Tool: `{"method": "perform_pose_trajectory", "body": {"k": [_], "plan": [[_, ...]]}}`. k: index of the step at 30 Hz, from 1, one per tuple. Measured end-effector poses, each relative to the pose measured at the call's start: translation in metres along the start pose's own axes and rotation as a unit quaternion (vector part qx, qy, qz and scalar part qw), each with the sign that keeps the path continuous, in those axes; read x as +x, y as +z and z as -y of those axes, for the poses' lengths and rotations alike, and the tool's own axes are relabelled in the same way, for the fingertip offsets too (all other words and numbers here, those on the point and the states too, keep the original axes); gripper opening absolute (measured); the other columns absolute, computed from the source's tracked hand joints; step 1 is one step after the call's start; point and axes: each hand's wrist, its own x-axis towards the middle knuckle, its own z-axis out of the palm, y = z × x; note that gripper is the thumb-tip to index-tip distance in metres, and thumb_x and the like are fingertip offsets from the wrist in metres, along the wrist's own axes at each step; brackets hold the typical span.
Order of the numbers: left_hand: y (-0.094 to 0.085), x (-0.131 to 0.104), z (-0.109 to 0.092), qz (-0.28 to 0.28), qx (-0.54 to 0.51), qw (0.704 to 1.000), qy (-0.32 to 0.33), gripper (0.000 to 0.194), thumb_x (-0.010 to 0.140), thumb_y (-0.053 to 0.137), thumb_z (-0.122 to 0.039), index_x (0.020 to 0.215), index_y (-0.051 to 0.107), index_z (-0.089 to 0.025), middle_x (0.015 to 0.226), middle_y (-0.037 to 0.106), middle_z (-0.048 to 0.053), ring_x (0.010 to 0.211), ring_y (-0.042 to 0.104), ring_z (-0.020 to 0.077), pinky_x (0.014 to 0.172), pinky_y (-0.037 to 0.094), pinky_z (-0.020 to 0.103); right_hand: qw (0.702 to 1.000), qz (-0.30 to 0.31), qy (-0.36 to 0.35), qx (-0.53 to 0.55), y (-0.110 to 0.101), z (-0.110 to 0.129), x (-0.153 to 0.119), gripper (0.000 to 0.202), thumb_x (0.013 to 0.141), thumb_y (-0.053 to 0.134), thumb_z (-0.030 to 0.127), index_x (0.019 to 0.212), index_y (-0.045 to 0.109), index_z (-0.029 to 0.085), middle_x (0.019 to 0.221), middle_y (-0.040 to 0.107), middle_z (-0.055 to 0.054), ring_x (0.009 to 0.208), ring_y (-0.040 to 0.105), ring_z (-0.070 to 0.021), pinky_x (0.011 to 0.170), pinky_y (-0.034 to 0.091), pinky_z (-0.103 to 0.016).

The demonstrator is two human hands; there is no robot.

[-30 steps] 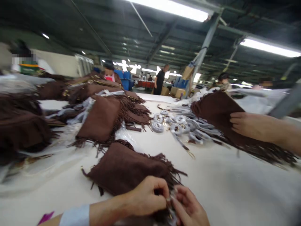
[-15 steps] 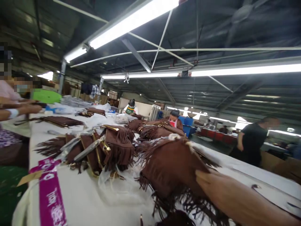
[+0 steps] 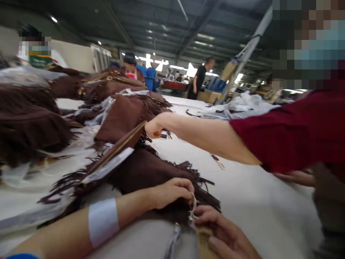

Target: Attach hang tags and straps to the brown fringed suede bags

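My left hand, with a white band round the forearm, has its fingers closed on a thin pale string. Close by at lower right, my right hand grips a tan tag at the string's end. Behind my hands lies a dark brown fringed bag on the white table. A co-worker's hand, from a maroon sleeve, holds another brown bag by its gold-zipped edge, tilted above the first.
Piled brown fringed bags and clear plastic cover the left side. A loose strap clip lies to the right. Clear plastic bags are heaped farther back. The maroon-sleeved person stands close at right; others are in the background.
The view has swung right and down. Both my hands now show at the string and tag. The maroon-sleeved co-worker has come into view at right.
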Motion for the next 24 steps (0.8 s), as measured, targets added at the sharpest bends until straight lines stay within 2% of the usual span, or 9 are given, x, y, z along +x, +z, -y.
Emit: {"method": "perform_pose_trajectory", "body": {"k": [3, 5, 7, 8, 11, 13, 19, 24], "plan": [[-0.006, -0.001, -0.010, 0.019, -0.040, 0.999, -0.010, 0.012, 0.058, 0.063, -0.017, 0.067, 0.055, -0.014, 0.058, 0.059, -0.001, 0.057, 0.049, 0.0096, 0.060, 0.036, 0.023, 0.985, 0.047, -0.006, 0.163, 0.003, 0.000, -0.011, 0.044, 0.075, 0.071, 0.055, 0.111, 0.067, 0.030, 0.138, 0.052, -0.011, 0.124, 0.054, -0.0316, 0.099, 0.047, -0.042], [-0.007, -0.003, -0.012, 0.017, -0.070, 0.997, -0.017, 0.013, 0.060, 0.064, -0.017, 0.068, 0.054, -0.014, 0.060, 0.061, 0.001, 0.058, 0.052, 0.0110, 0.063, 0.037, 0.025, 0.982, 0.039, -0.008, 0.185, 0.004, 0.000, -0.007, 0.037, 0.077, 0.073, 0.047, 0.110, 0.067, 0.032, 0.139, 0.052, -0.009, 0.126, 0.053, -0.0295, 0.102, 0.044, -0.042], [-0.006, -0.004, -0.011, 0.019, -0.091, 0.996, -0.012, 0.014, 0.060, 0.066, -0.018, 0.066, 0.053, -0.014, 0.064, 0.064, 0.004, 0.062, 0.055, 0.0133, 0.066, 0.039, 0.027, 0.991, -0.007, -0.011, 0.130, 0.006, -0.002, 0.000, 0.017, 0.081, 0.071, 0.038, 0.095, 0.072, 0.030, 0.127, 0.061, -0.007, 0.117, 0.060, -0.0248, 0.099, 0.047, -0.037], [-0.006, -0.003, -0.010, 0.022, -0.098, 0.995, -0.007, 0.015, 0.061, 0.066, -0.018, 0.066, 0.053, -0.014, 0.067, 0.067, 0.006, 0.064, 0.057, 0.0148, 0.068, 0.039, 0.028, 0.995, -0.037, -0.015, 0.088, 0.007, -0.004, 0.003, 0.010, 0.083, 0.069, 0.036, 0.087, 0.072, 0.027, 0.116, 0.066, -0.007, 0.106, 0.065, -0.0221, 0.092, 0.051, -0.032], [-0.007, -0.002, -0.007, 0.031, -0.110, 0.993, -0.001, 0.017, 0.061, 0.069, -0.020, 0.067, 0.054, -0.013, 0.079, 0.071, 0.012, 0.072, 0.061, 0.0186, 0.071, 0.040, 0.029, 0.993, -0.118, -0.003, -0.009, 0.012, -0.010, 0.010, 0.022, 0.086, 0.063, 0.040, 0.076, 0.068, 0.022, 0.078, 0.069, -0.003, 0.071, 0.066, -0.0159, 0.065, 0.054, -0.023], [-0.008, -0.002, -0.006, 0.025, -0.115, 0.993, 0.002, 0.017, 0.061, 0.070, -0.020, 0.068, 0.056, -0.013, 0.083, 0.072, 0.013, 0.076, 0.062, 0.0201, 0.074, 0.040, 0.031, 0.985, -0.169, 0.022, -0.029, 0.018, -0.011, 0.013, 0.026, 0.087, 0.060, 0.045, 0.079, 0.065, 0.021, 0.066, 0.066, 0.000, 0.058, 0.063, -0.0138, 0.053, 0.050, -0.020], [-0.013, -0.001, -0.005, 0.007, -0.155, 0.988, 0.006, 0.015, 0.060, 0.072, -0.017, 0.068, 0.061, -0.012, 0.083, 0.072, 0.011, 0.076, 0.062, 0.0182, 0.079, 0.040, 0.030, 0.945, -0.311, 0.034, -0.090, 0.041, -0.002, 0.013, 0.029, 0.084, 0.059, 0.050, 0.076, 0.060, 0.022, 0.059, 0.061, 0.004, 0.046, 0.056, -0.0106, 0.045, 0.044, -0.018], [-0.015, 0.000, -0.003, 0.003, -0.172, 0.985, 0.011, 0.016, 0.057, 0.075, -0.017, 0.065, 0.063, -0.011, 0.084, 0.072, 0.011, 0.079, 0.062, 0.0188, 0.081, 0.041, 0.030, 0.906, -0.366, 0.006, -0.212, 0.049, -0.003, 0.011, 0.029, 0.088, 0.053, 0.049, 0.077, 0.062, 0.024, 0.058, 0.062, 0.004, 0.049, 0.057, -0.0123, 0.049, 0.045, -0.019]]}}
